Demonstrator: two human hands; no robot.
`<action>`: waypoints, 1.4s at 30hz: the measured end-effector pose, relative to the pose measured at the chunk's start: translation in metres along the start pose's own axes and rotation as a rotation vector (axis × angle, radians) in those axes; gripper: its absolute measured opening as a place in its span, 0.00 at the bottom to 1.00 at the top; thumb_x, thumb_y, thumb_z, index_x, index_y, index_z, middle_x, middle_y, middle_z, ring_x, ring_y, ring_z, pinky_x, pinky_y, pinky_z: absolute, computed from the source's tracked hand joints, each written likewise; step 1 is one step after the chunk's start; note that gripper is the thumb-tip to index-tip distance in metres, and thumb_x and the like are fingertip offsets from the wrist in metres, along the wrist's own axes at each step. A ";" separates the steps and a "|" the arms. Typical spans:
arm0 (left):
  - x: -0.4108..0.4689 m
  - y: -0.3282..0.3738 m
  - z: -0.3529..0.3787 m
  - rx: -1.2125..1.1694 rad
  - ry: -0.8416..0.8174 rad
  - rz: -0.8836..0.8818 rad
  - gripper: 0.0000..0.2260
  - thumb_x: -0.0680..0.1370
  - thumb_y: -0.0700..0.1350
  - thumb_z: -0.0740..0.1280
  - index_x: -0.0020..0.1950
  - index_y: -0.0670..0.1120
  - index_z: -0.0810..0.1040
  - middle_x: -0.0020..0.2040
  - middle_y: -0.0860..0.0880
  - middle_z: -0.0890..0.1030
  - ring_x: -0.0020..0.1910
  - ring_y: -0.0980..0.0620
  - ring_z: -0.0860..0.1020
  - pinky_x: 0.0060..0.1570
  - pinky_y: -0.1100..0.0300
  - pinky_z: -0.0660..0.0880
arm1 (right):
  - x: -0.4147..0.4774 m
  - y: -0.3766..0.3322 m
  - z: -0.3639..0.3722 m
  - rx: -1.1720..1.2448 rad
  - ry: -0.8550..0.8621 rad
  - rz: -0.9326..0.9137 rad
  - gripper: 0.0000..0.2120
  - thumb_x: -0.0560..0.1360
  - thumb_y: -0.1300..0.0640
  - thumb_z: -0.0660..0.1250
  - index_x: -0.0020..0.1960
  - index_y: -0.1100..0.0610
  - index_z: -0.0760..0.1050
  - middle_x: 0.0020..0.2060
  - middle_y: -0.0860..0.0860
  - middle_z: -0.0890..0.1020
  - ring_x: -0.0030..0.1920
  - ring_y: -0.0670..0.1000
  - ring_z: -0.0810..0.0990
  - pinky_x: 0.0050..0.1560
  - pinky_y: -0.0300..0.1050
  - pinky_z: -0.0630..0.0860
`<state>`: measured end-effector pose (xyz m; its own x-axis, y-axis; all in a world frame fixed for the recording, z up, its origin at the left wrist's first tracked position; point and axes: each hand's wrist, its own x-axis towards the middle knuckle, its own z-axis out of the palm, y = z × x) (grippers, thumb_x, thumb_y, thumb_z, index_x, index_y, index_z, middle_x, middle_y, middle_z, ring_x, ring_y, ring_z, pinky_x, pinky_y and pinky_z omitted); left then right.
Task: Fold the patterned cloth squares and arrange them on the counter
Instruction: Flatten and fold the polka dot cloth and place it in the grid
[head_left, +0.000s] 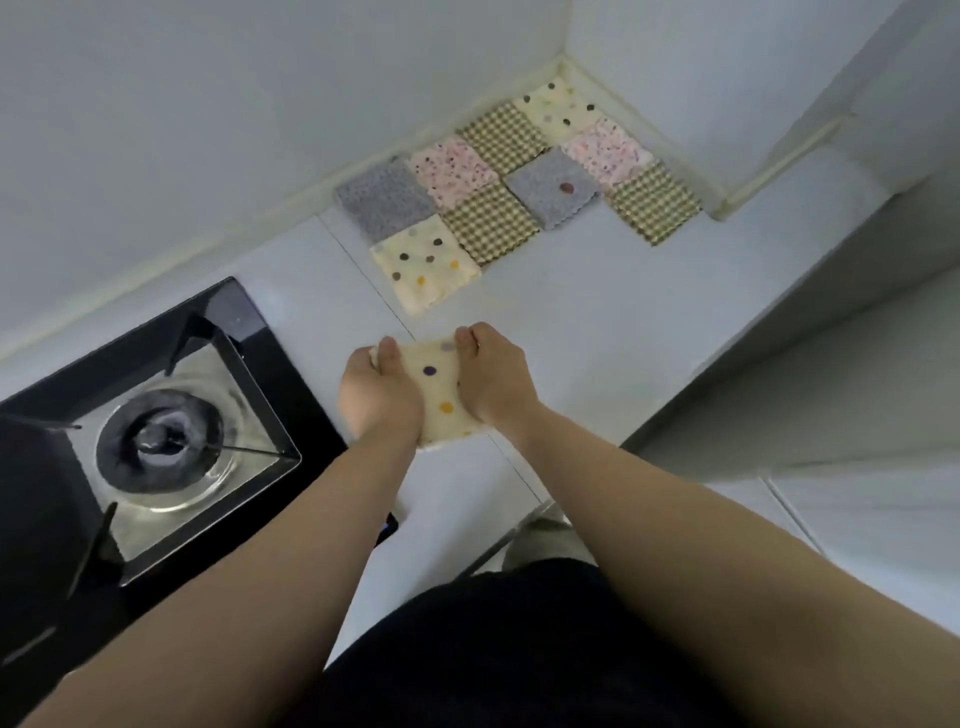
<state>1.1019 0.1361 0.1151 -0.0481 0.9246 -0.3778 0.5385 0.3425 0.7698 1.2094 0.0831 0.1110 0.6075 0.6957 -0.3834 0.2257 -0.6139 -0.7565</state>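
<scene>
A cream cloth square with coloured dots (439, 387) lies on the white counter (597, 322) between my hands. My left hand (376, 392) grips its left edge and my right hand (493, 379) grips its right edge, thumbs on top at the far corners. Farther back, several folded squares sit edge to edge in two rows near the wall corner: a cream dotted one (423, 262), a grey one (384, 197), a pink speckled one (452, 169), checked ones (491, 221) and another grey one (553, 187).
A black gas hob with a burner (156, 447) sits to the left, close to my left forearm. White walls meet at the back right corner (563, 57). The counter's front edge (524, 525) runs below my arms.
</scene>
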 end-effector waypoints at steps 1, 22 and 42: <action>0.007 -0.006 0.005 0.021 0.041 -0.027 0.17 0.84 0.57 0.57 0.50 0.46 0.76 0.39 0.51 0.77 0.42 0.44 0.77 0.46 0.50 0.76 | 0.011 0.005 0.007 -0.014 -0.057 0.002 0.18 0.86 0.46 0.51 0.52 0.57 0.74 0.44 0.51 0.79 0.43 0.50 0.77 0.44 0.46 0.71; 0.050 0.133 0.219 0.107 -0.245 -0.152 0.16 0.84 0.60 0.55 0.57 0.49 0.69 0.44 0.50 0.80 0.44 0.46 0.80 0.44 0.49 0.78 | 0.241 0.042 -0.169 -0.552 0.081 -0.066 0.19 0.85 0.41 0.50 0.57 0.53 0.73 0.43 0.50 0.78 0.44 0.54 0.75 0.44 0.49 0.69; 0.054 0.125 0.277 0.721 -0.576 0.498 0.22 0.81 0.52 0.67 0.73 0.50 0.67 0.72 0.48 0.60 0.58 0.44 0.77 0.57 0.49 0.76 | 0.272 0.087 -0.196 -0.665 -0.080 -0.190 0.25 0.80 0.55 0.64 0.76 0.54 0.65 0.65 0.56 0.73 0.60 0.57 0.75 0.54 0.50 0.72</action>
<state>1.3998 0.1828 0.0489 0.6228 0.6497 -0.4359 0.7701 -0.4105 0.4883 1.5438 0.1454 0.0449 0.4585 0.8237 -0.3336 0.7568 -0.5587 -0.3393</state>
